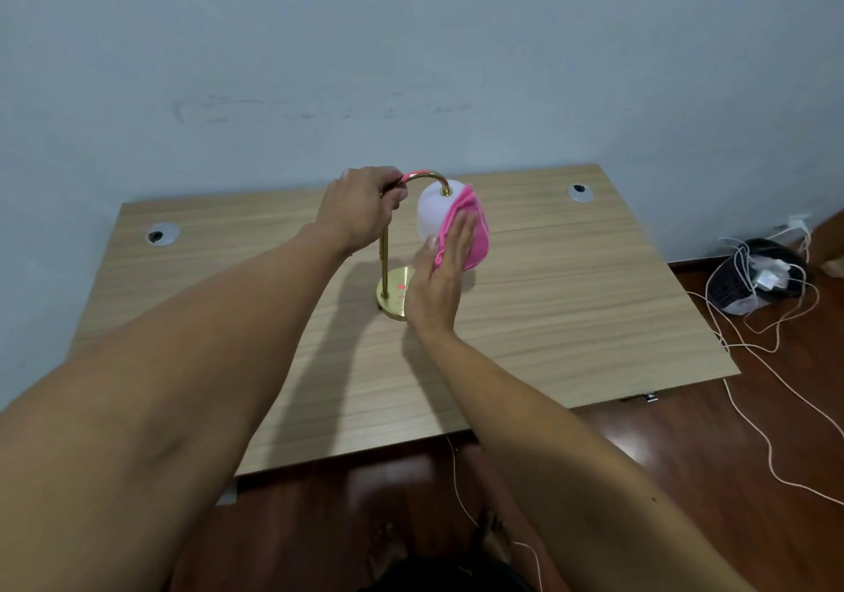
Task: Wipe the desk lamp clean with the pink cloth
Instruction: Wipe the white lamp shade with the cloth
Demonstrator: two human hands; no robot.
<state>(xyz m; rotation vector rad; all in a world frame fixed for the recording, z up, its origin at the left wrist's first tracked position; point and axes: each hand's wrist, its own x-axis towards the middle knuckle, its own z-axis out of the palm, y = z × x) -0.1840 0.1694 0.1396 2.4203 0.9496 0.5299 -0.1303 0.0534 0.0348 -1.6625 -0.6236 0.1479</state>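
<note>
Lamp: desk lamp (386, 244) with a slim brass-coloured metal stem, a hooked top arch and a round white frosted shade (431, 217); it stands upright near the middle of the light wood-grain desk (571, 308).
Base: round, flat, brass-coloured disc (392, 294) resting on the desk top; a small red light spot shows on it.
Left hand: left hand (361, 208) closed around the top of the stem, just where the arch begins; a sliver of pink shows at the fingers, and whether that is cloth or reflection cannot be told.
Right hand: right hand (443, 267) flat and fully extended, fingers together, palm pressing the pink soft fabric cloth (470, 230) against the right side of the shade. It pins the cloth; it does not pinch it.
Cloth: limp and folded, conforms to the curve of the shade; judged light and low-slip against a smooth surface.
Handling, shade: judged light and possibly fragile; it hangs from the arch, so sideways pressure will likely swing it. Apply light pressure only.
Handling, stem: stiff, smooth metal, likely slippery; the thin stem over a small base suggests the lamp tips easily.
Hold point: upper stem below the arch, as now, to brace against the wiping push.
Surroundings: white cables (753, 363) trail on the dark floor at right, well apart from the lamp.
</note>
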